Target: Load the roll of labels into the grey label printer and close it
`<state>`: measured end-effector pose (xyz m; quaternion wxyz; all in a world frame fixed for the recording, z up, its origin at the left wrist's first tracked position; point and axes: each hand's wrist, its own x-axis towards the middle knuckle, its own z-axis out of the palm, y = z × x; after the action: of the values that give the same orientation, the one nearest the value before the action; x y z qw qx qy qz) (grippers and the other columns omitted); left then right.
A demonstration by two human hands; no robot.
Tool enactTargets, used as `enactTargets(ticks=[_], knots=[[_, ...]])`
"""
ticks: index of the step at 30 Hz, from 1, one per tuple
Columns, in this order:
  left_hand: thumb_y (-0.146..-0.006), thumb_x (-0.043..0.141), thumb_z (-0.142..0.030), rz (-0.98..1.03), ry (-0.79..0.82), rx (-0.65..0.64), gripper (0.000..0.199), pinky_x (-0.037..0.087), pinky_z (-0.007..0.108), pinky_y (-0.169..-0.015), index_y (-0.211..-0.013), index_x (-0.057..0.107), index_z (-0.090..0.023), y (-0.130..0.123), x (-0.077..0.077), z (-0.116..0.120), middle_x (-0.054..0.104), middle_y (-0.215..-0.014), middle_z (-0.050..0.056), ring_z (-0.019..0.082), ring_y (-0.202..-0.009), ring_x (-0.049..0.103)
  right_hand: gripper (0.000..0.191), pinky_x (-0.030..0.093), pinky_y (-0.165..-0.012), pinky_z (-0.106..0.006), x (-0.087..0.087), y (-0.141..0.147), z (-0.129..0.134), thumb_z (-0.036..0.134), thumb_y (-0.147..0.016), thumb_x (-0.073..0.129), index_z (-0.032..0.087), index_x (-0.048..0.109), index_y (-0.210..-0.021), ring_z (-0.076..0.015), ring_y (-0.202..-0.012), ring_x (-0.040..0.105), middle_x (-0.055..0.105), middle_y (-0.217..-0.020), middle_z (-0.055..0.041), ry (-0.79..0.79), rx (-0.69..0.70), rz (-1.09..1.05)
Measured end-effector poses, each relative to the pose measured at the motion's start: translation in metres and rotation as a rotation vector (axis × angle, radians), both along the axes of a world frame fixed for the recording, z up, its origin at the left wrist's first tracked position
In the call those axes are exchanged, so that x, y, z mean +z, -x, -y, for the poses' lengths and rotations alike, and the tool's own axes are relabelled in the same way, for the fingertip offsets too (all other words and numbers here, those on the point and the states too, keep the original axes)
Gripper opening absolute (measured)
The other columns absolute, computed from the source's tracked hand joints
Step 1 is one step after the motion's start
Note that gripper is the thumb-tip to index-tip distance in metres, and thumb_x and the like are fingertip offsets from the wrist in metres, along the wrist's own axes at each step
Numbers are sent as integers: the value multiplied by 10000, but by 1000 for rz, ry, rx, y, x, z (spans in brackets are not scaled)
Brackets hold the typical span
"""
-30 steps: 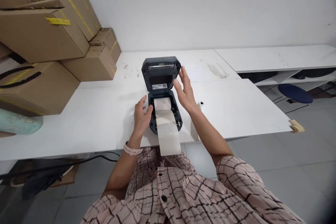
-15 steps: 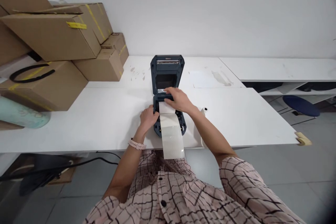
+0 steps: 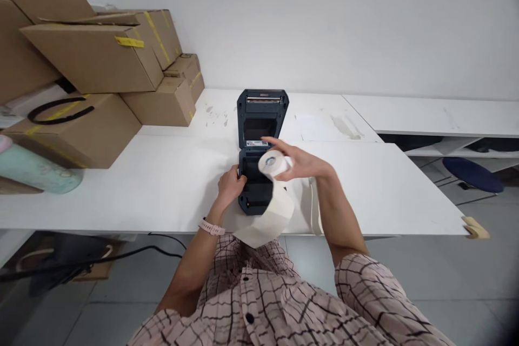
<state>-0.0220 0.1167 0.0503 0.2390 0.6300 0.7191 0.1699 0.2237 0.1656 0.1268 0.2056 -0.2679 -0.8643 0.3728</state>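
Observation:
A dark label printer (image 3: 263, 102) stands on the white table with its lid raised. My right hand (image 3: 302, 164) is closed around a white label roll (image 3: 271, 163), held tilted just above the right side of the printer's base. From the roll a loose strip of labels (image 3: 273, 219) curls down past the table's front edge. My left hand (image 3: 231, 186) grips the left rim of the base, its thumb over the inside edge. The inside of the base looks dark, with no roll in it. Another pale strip (image 3: 315, 208) lies behind my right forearm, partly hidden.
Cardboard boxes (image 3: 93, 59) are stacked at the left, a black headband (image 3: 60, 111) on one. A mint-green bottle (image 3: 40, 167) lies before them. Yellowish tape (image 3: 475, 227) sits on the table's right corner. A blue stool (image 3: 472, 170) stands at the right, and cables (image 3: 133, 251) run below.
My right hand has lifted the label roll out of the printer's base, up and to the right, and the strip swings with it. My left hand stays on the printer's rim.

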Motion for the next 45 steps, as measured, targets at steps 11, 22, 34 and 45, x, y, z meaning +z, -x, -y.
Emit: enactTargets(ticks=[11,22,34,45], knots=[[-888,490,-252,81,-26,12,499,469,327,-739,-1366,614,-180,3,-9,-1,752,-987,87,283,-938,703,962,548,-1029,-463,-70,-60,-30,231,-705,762,199,366,-1581,-348,-1431,508,532,-1521,-182,27,-524,51],[-885,483,-254,128,-35,16,530,462,325,-729,-1389,601,-140,3,-10,-1,727,-921,78,259,-872,683,875,517,-1069,-445,-117,-133,25,418,-770,818,318,437,-1551,-268,-1366,588,596,-1515,-138,381,-645,-302],[-884,495,-250,157,-45,25,519,478,334,-760,-1379,613,-148,3,-12,0,734,-915,79,259,-882,686,491,499,-596,-313,-57,-54,31,625,-860,718,268,634,-1187,-160,-616,581,610,-748,19,261,-119,-521],[-896,521,-266,194,-50,47,440,468,316,-735,-1306,642,-161,3,-14,1,729,-931,77,235,-852,676,621,546,-992,-453,-54,68,13,246,-989,562,176,387,-1581,-292,-1202,652,665,-1377,-150,-199,-32,331]])
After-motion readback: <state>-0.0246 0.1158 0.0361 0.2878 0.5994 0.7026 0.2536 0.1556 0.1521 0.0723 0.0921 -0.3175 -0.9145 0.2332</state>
